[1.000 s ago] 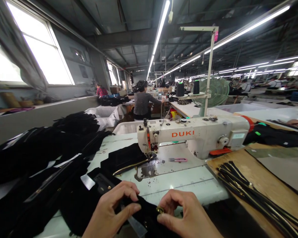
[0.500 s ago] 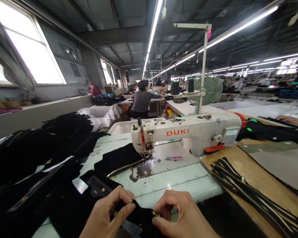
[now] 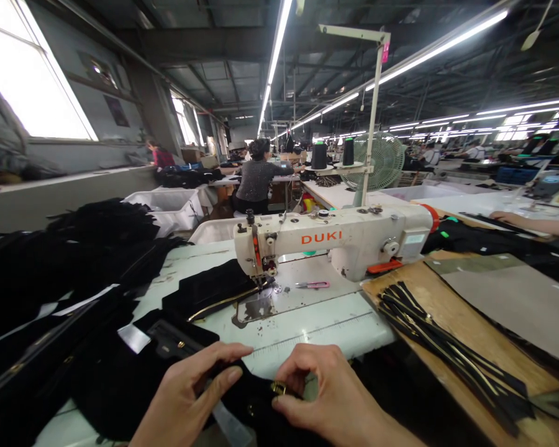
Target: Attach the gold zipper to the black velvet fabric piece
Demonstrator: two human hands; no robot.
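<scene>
Presently pinching: gold-coloured fitting at the black cloth

Right hand (image 3: 323,386): thumb and forefinger are nearly meeting, gripping a small gold-coloured fitting (image 3: 278,388). Left hand (image 3: 190,385): thumb and index tips are standing slightly apart over black cloth (image 3: 254,386); the lower fingers are hiding, so whether it is clasping the cloth I cannot tell.

Handling (judgement): the cloth is looking soft, limp and light, probably sagging unless both sides are supporting it; best hold is flat, close beside the fitting. The fitting is appearing hard, smooth and perhaps slippery, suiting a fingertip pinch on its edges. Whether it is fastened to the cloth is not showing clearly. A translucent strip (image 3: 231,423), apparently flexible, is lying below the left thumb.

Location: fitting and cloth are sitting between the hands, at the near edge of the pale surface (image 3: 200,251). Farther out, a black panel (image 3: 209,285) is lying by the needle of a sewing machine (image 3: 368,233), with pink-handled snips (image 3: 313,285) resting on its bed.
</scene>
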